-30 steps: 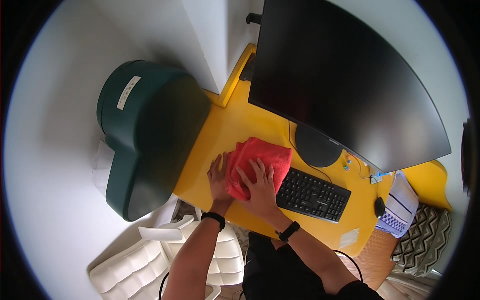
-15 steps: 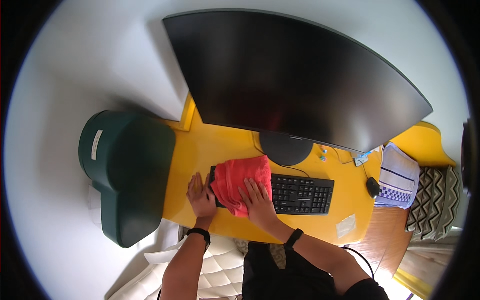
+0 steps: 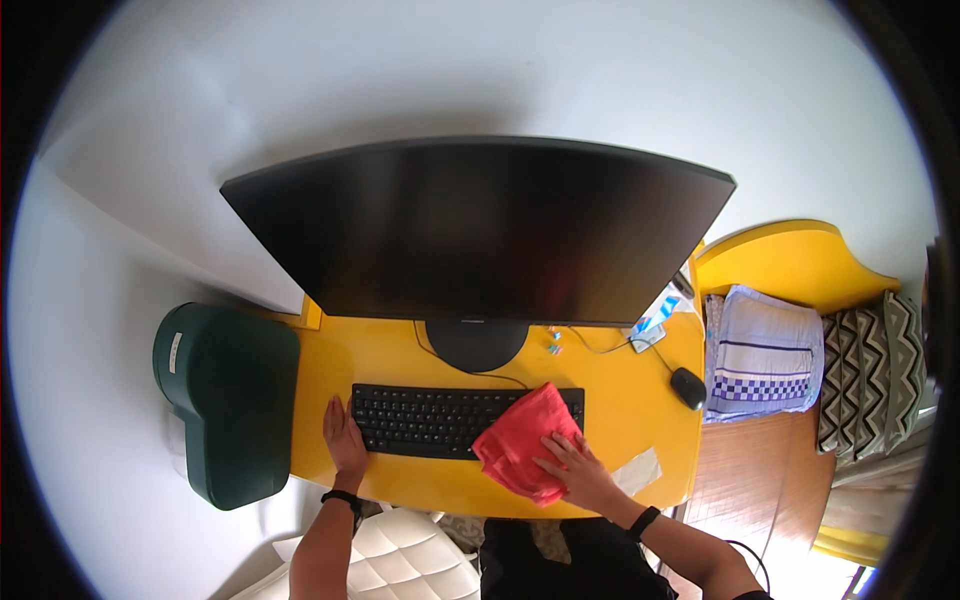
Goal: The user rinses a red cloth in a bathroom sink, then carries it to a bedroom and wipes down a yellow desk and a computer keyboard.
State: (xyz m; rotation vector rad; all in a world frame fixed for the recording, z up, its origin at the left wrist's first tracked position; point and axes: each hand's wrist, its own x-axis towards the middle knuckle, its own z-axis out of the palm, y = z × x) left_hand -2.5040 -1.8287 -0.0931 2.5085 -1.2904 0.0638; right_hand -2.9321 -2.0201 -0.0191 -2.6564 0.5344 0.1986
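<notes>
A folded red cloth (image 3: 528, 445) covers much of the right end of a black keyboard (image 3: 425, 420) and hangs over onto the yellow desk in front of it. My right hand (image 3: 578, 470) lies flat on the cloth with its fingers spread, pressing it down. At the keyboard's left end, my left hand (image 3: 345, 440) rests with its fingers stretched out along the short side, touching the edge.
A large black monitor (image 3: 480, 235) on a round base (image 3: 478, 345) stands behind the keyboard. A dark green case (image 3: 245, 410) is at the left. To the right lie a black mouse (image 3: 687, 388), a clear wrapper (image 3: 635, 472) and small colourful bits (image 3: 555, 342) on the yellow desk (image 3: 620, 400).
My right hand and the cloth have moved from the keyboard's left part to its right end, baring the left keys. My left hand stays at the left end; the view has shifted.
</notes>
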